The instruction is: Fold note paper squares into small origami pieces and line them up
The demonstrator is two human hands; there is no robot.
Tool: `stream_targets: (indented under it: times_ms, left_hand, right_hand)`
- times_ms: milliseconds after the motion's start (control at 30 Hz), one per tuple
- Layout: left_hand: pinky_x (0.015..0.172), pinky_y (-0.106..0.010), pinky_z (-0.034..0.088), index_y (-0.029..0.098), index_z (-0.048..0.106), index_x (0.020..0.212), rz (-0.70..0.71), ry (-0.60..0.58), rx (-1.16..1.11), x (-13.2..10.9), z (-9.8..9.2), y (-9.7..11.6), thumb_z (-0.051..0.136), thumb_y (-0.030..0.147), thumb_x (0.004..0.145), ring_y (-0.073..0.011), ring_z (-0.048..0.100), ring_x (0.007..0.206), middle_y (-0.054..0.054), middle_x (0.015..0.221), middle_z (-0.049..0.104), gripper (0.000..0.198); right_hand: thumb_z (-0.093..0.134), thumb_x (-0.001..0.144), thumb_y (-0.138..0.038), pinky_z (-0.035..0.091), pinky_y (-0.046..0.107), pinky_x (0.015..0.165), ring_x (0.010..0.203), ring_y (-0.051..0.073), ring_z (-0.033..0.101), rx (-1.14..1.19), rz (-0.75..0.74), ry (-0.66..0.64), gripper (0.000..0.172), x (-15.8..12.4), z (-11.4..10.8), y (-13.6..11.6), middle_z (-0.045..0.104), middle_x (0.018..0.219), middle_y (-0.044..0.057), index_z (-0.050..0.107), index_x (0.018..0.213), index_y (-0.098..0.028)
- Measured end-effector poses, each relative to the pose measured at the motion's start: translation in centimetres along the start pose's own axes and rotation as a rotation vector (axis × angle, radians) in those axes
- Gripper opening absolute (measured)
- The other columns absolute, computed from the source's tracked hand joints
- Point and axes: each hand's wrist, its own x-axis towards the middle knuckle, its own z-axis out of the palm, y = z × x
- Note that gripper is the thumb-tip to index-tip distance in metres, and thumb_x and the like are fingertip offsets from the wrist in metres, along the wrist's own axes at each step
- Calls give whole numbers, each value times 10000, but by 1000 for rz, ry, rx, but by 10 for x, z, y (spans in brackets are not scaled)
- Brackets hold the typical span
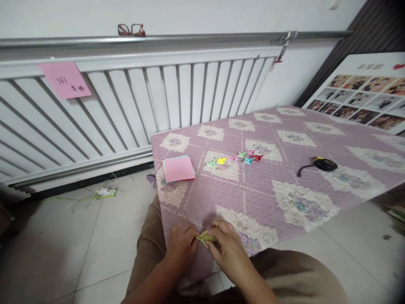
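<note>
A small yellow-green folded paper piece [205, 238] is between my two hands, just above the near edge of the tablecloth. My left hand [183, 242] pinches its pointed left tip. My right hand [226, 238] grips its right end between thumb and fingers, which cover part of it. Farther up the table lies a stack of square paper sheets [179, 169], pink on top. To its right sit several small folded paper shapes, among them a yellow one [222, 161], a blue one [248, 161] and a red one [258, 157].
A purple floral tablecloth [209, 198] covers the table. A black object with a cord [325, 164] lies at the right. Behind stands a white radiator [183, 88], with glasses [131, 30] on the pipe above. A power strip [106, 193] is on the floor at left.
</note>
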Motion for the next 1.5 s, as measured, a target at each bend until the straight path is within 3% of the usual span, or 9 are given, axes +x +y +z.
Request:
stream_targets:
  times_ms: [133,300,500,600,733,833,967,1233,1500]
  left_hand:
    - [823,-334,363,214,644,810,-4,-3,10,1,0,0,534,96,812,-203,544,911,-18,911,634,161]
    - [836,-335,362,214,650,816,-15,-18,11,2,-1,1,529,86,810,-200,544,917,-20,910,632,176]
    - [822,-332,358,215,644,794,-34,-45,19,4,-2,1,521,89,815,-192,545,910,-9,905,627,178]
    - [815,-331,359,212,641,791,-36,-46,26,4,-1,0,525,94,813,-194,543,912,-11,904,623,167]
    - [818,-335,361,212,646,817,-28,-38,0,4,0,-2,529,98,812,-197,545,919,-17,916,628,164]
    - [837,-336,359,221,645,888,-21,-36,-40,3,-1,-3,540,92,793,-200,538,943,-17,951,631,192]
    - [822,-336,365,223,622,956,-40,-49,-71,2,-5,-1,567,119,774,-207,536,930,-12,954,632,217]
    - [785,-322,360,201,624,779,-23,-26,3,4,-2,1,559,149,828,-196,550,875,-8,863,634,97]
    - [795,-332,367,208,622,798,-22,-27,61,6,1,1,551,180,853,-201,553,872,-7,864,639,95]
  right_hand:
    - [578,744,-101,398,440,894,1113,294,486,-160,82,-40,172,7,7,-11,601,1099,83,665,781,-244]
    - [554,802,-161,402,450,848,1195,342,431,-365,165,-156,143,16,9,-21,594,1203,125,681,763,-216]
    - [447,861,-157,367,456,899,1276,305,367,-439,263,-313,265,26,8,-30,542,1318,88,692,938,-224]
    - [472,835,-155,376,449,897,1278,306,367,-395,262,-281,252,25,8,-27,536,1326,80,685,948,-228]
    - [539,763,-158,409,383,903,1137,249,503,-138,122,-182,178,13,5,-2,594,1188,71,664,864,-233]
    - [528,730,-147,417,370,929,1095,220,530,81,61,-63,337,1,3,26,587,1165,74,604,1047,-232]
    - [501,777,-166,457,348,794,881,200,584,114,92,4,219,-7,2,47,629,915,46,612,954,-229]
    - [520,819,-141,393,350,762,837,202,561,-50,68,-4,171,-1,8,35,628,848,16,648,849,-252]
    - [544,818,-135,374,382,792,905,227,551,-123,89,3,165,-4,8,30,624,900,22,635,864,-264]
